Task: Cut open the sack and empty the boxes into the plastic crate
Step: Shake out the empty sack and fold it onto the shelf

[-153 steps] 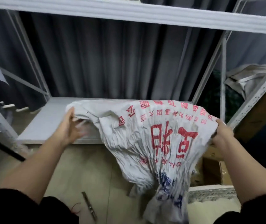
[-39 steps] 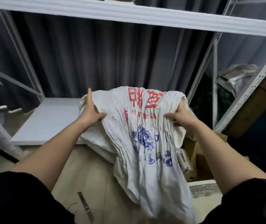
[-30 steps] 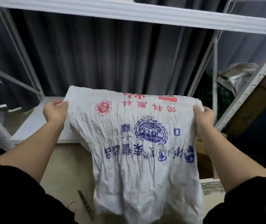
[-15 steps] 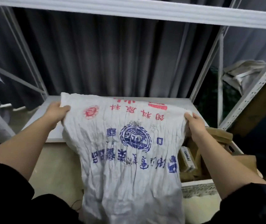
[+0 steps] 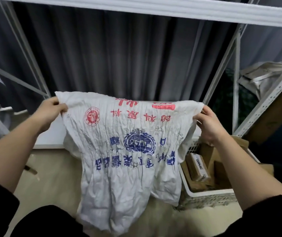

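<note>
A person's two bare forearms reach forward into a metal shelving bay hung with a dark grey curtain (image 5: 119, 57). At far left, the left hand (image 5: 48, 113) pinches one upper corner of a white woven sack (image 5: 119, 168), fingers curled round the cloth. The sack hangs flat and limp between both hands, its red and blue printing upside down, with no bulge showing inside; its lower end drapes down toward the tan floor (image 5: 54, 182). Behind it lies a low white shelf board (image 5: 51, 139). To the right, the right hand (image 5: 208, 125) grips the other upper corner in the same clenched way. Below that hand, just beside the sack's right edge, stands the white plastic crate (image 5: 210, 193), holding brown cardboard boxes (image 5: 199, 166).

Judged from this, the emptying looks nearly or fully done. The risks: the sack hangs mostly over the floor, not the crate, so any box left caught in a fold could drop outside it when shaken. The draped lower edge could snag on the crate's rim and tug it. A loose pinch on either corner could let the sack slip.
</note>
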